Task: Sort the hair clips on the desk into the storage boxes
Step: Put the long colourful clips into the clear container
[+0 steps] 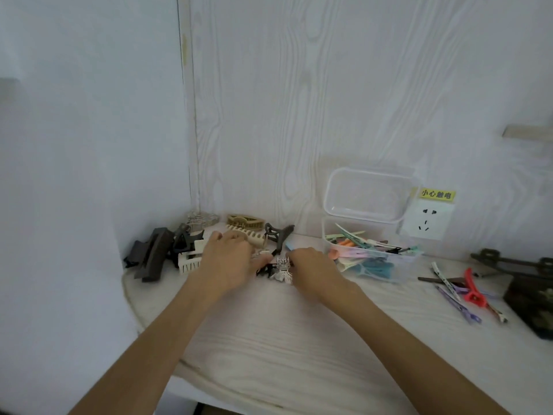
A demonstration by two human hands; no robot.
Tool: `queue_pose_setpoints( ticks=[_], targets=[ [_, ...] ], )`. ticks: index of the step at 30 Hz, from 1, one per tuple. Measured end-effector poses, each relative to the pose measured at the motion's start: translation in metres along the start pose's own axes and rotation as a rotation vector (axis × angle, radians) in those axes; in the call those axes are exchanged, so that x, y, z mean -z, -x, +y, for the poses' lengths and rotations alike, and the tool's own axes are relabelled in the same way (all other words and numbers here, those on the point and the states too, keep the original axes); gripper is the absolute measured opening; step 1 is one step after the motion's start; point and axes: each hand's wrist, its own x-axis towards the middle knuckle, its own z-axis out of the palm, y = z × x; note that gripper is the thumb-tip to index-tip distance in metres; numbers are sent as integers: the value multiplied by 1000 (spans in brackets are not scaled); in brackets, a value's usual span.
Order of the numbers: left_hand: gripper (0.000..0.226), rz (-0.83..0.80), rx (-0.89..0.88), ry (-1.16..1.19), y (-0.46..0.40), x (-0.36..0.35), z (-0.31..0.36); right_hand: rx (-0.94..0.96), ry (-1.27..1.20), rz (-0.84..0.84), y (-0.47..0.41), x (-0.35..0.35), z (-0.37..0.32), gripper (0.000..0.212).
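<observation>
A small silver claw clip [283, 269] lies at the middle of the white desk [287, 333], with a black clip [264, 269] just to its left. My right hand [311, 265] pinches the silver clip from the right. My left hand [229, 257] hovers over the clips on the left, its fingertips bent down near the black clip; what they touch is hidden. A clear storage box [398, 269] holding several pastel flat clips stands to the right of my hands.
Claw clips are piled at the back left: brown [152, 256], white [189, 262], beige [254, 238], olive [245, 221], black [278, 235]. The box lid [366, 194] leans on the wall beside an outlet [426, 220]. Loose flat clips [454, 295], a red clip [474, 290] and a dark box [535, 304] lie at the right.
</observation>
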Motion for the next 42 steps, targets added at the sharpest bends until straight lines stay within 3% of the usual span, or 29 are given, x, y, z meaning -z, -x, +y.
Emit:
queue_pose_setpoints(
  ticks=[6,13,18,21,25,28,31,33,36,42],
  targets=[
    [31,-93,26,99,0,3,3,21,-162,160,24,1,19,27],
    [54,-120,69,77,-6,0,15,90,-158,81,43,1,30,39],
    [25,-255,101,265,-14,6,19,78,-65,138,49,5,35,25],
    [22,-291,117,285,-18,7,24,54,-146,180,47,1,37,23],
    [25,-167,60,104,-8,9,38,-17,-399,239,46,-8,40,21],
    [26,-66,-30,277,6,3,31,-63,-505,274,47,-12,42,32],
    [37,-109,-81,583,15,-14,13,-83,-366,256,47,-14,45,34],
    [32,-105,-166,693,18,-24,5,-138,-289,254,49,-14,48,31],
    [29,-140,-241,682,17,-29,-1,-182,-264,258,48,-15,50,27],
    [21,-22,-146,719,17,-27,5,-168,-266,316,43,-19,53,19]
  ],
)
